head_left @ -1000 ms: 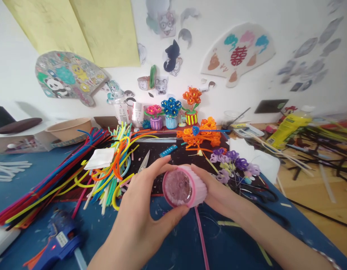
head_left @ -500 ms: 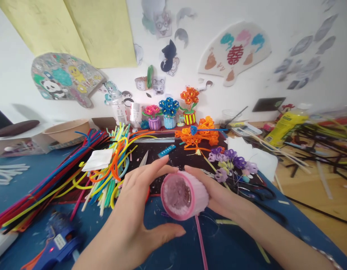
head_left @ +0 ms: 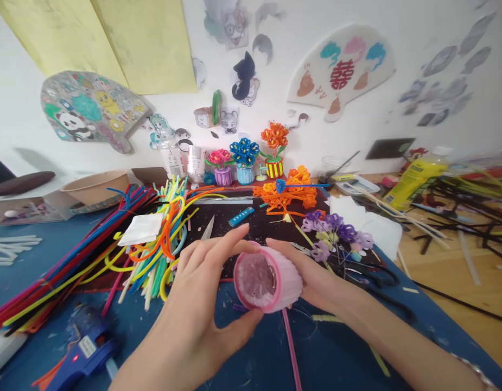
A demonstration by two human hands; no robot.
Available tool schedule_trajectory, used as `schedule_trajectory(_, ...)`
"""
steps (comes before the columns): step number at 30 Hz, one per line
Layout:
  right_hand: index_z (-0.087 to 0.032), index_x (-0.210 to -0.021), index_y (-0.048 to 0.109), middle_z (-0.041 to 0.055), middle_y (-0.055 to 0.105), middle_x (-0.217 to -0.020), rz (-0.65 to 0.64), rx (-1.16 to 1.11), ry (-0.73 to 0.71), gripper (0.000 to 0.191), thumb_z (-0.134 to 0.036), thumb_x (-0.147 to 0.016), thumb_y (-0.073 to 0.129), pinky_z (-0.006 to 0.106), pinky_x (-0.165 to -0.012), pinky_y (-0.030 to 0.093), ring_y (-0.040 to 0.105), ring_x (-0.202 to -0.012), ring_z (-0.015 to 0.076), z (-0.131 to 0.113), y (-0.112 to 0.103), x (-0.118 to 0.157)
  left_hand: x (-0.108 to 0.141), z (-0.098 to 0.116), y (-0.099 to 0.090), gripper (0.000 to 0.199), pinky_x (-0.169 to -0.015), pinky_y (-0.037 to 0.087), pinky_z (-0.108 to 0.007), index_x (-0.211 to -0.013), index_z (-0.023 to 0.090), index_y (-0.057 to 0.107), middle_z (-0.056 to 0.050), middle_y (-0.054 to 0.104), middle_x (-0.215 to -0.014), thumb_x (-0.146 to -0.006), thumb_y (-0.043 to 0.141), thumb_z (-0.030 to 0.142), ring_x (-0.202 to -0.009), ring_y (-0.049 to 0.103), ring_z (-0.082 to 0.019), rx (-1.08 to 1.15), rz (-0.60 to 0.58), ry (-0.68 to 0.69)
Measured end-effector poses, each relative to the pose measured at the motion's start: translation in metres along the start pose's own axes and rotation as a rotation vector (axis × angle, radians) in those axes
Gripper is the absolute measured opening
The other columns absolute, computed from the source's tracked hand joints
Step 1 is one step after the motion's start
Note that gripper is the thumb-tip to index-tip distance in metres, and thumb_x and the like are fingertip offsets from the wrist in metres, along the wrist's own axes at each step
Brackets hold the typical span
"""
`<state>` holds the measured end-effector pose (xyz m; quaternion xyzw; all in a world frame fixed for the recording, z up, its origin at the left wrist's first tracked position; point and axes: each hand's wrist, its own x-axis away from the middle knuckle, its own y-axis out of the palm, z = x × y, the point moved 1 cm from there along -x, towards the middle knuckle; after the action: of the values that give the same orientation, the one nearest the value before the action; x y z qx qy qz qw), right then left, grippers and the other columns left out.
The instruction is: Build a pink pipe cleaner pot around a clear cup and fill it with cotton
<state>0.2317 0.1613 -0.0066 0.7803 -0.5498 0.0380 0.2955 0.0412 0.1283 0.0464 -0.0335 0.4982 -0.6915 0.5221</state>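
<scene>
A small pink cup (head_left: 289, 279) lies on its side in the air, its open rim turned toward the camera and left, with a clear lining inside. My right hand (head_left: 316, 277) holds it from the right, fingers partly hidden behind it. My left hand (head_left: 205, 304) is curved around the rim, the thumb touching its lower edge and the fingertips at the top. Below the cup a pink pipe cleaner (head_left: 291, 347) runs down over the blue table cover.
A blue glue gun (head_left: 86, 350) lies at the lower left, near bundled pipe cleaners (head_left: 91, 255). Scissors (head_left: 209, 228), purple flowers (head_left: 334, 228) and orange flowers (head_left: 287, 193) lie beyond the hands. Small flower pots (head_left: 246, 175) line the wall. A yellow bottle (head_left: 415, 179) is at right.
My left thumb has moved up and in against the lower rim of the cup. The cup has barely moved, and my right hand still holds it.
</scene>
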Motion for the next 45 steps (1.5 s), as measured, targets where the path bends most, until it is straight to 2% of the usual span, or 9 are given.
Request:
schedule_trajectory(6, -0.018, -0.077, 0.067, -0.0037, 0.061, -0.058, -0.008, -0.086, -0.043, 0.042, -0.059, -0.072, 0.073, 0.02, -0.039, 0.034, 0.049, -0.044, 0.0087, 0.0019, -0.0009, -0.0007, 0.0004, 0.0003, 0.0004, 0.085, -0.108, 0.036, -0.051, -0.148, 0.037, 0.02, -0.004, 0.06, -0.128, -0.079, 0.068, 0.018, -0.122, 0.054, -0.027, 0.036, -0.012, -0.023)
schedule_trajectory(9, -0.018, -0.076, 0.068, -0.0038, 0.06, -0.055, 0.002, -0.071, -0.006, 0.041, -0.059, -0.074, 0.072, 0.022, -0.042, 0.035, 0.048, -0.045, 0.0098, 0.0009, -0.0012, -0.0008, 0.0017, 0.0001, -0.0026, 0.087, -0.108, 0.038, -0.051, -0.147, 0.039, 0.02, -0.004, 0.059, -0.13, -0.078, 0.07, 0.02, -0.125, 0.053, -0.028, 0.05, -0.029, -0.041)
schedule_trajectory(13, -0.017, -0.075, 0.069, -0.0029, 0.064, -0.062, 0.069, -0.128, -0.005, 0.036, -0.052, -0.074, 0.076, 0.024, -0.055, 0.041, 0.053, -0.054, 0.0111, -0.0006, -0.0034, -0.0018, 0.0042, -0.0015, -0.0086, 0.091, -0.105, 0.043, -0.05, -0.148, 0.04, 0.02, -0.005, 0.053, -0.139, -0.077, 0.074, 0.023, -0.129, 0.049, -0.03, 0.05, -0.048, -0.071)
schedule_trajectory(16, -0.017, -0.075, 0.07, -0.0019, 0.067, -0.066, 0.105, -0.152, 0.004, 0.035, -0.051, -0.071, 0.077, 0.025, -0.062, 0.043, 0.055, -0.059, 0.0127, 0.001, -0.0069, -0.0039, 0.0039, -0.0012, -0.0088, 0.091, -0.104, 0.043, -0.049, -0.148, 0.041, 0.021, -0.005, 0.053, -0.139, -0.077, 0.074, 0.022, -0.126, 0.051, -0.03, 0.042, -0.065, -0.038)
schedule_trajectory(26, -0.017, -0.068, 0.069, -0.0017, 0.068, -0.065, 0.077, -0.157, 0.02, 0.033, -0.048, -0.067, 0.08, 0.027, -0.062, 0.042, 0.058, -0.06, 0.0138, 0.0016, -0.0067, -0.003, -0.0018, 0.005, -0.0056, 0.089, -0.106, 0.032, -0.044, -0.148, 0.036, 0.017, -0.002, 0.059, -0.13, -0.079, 0.07, 0.015, -0.121, 0.048, -0.025, -0.074, -0.114, 0.034)
schedule_trajectory(34, -0.017, -0.07, 0.069, -0.0011, 0.067, -0.066, 0.001, -0.106, 0.028, 0.033, -0.049, -0.073, 0.076, 0.028, -0.064, 0.043, 0.057, -0.06, 0.0138, 0.0004, -0.0057, -0.002, -0.0039, 0.0072, -0.0035, 0.091, -0.108, 0.034, -0.044, -0.147, 0.039, 0.017, -0.002, 0.056, -0.13, -0.079, 0.071, 0.013, -0.122, 0.049, -0.024, -0.039, -0.162, 0.012)
schedule_trajectory(39, -0.017, -0.082, 0.073, -0.0012, 0.07, -0.074, -0.019, -0.118, -0.049, 0.038, -0.054, -0.076, 0.073, 0.026, -0.071, 0.043, 0.058, -0.069, 0.0141, -0.003, -0.0075, -0.0019, 0.0022, 0.0022, -0.0083, 0.091, -0.104, 0.044, -0.042, -0.147, 0.04, 0.022, -0.003, 0.044, -0.146, -0.076, 0.077, 0.028, -0.133, 0.043, -0.028, 0.017, -0.063, -0.029)
schedule_trajectory(41, -0.017, -0.088, 0.074, 0.0007, 0.072, -0.083, -0.08, -0.116, -0.115, 0.043, -0.059, -0.079, 0.069, 0.027, -0.077, 0.044, 0.06, -0.077, 0.016, -0.0039, -0.0074, -0.0028, 0.0043, -0.0004, -0.0078, 0.092, -0.103, 0.046, -0.042, -0.147, 0.04, 0.024, -0.002, 0.041, -0.149, -0.074, 0.079, 0.032, -0.135, 0.041, -0.029, 0.012, -0.002, -0.062)
schedule_trajectory(45, -0.022, -0.109, 0.071, 0.0037, 0.073, -0.104, -0.234, -0.136, -0.289, 0.043, -0.057, -0.09, 0.058, 0.03, -0.086, 0.044, 0.063, -0.094, 0.0194, -0.0022, -0.0063, -0.0053, 0.0047, -0.0022, -0.0009, 0.085, -0.107, 0.042, -0.048, -0.146, 0.037, 0.027, -0.004, 0.049, -0.142, -0.077, 0.076, 0.034, -0.131, 0.046, -0.03, 0.03, 0.082, -0.059)
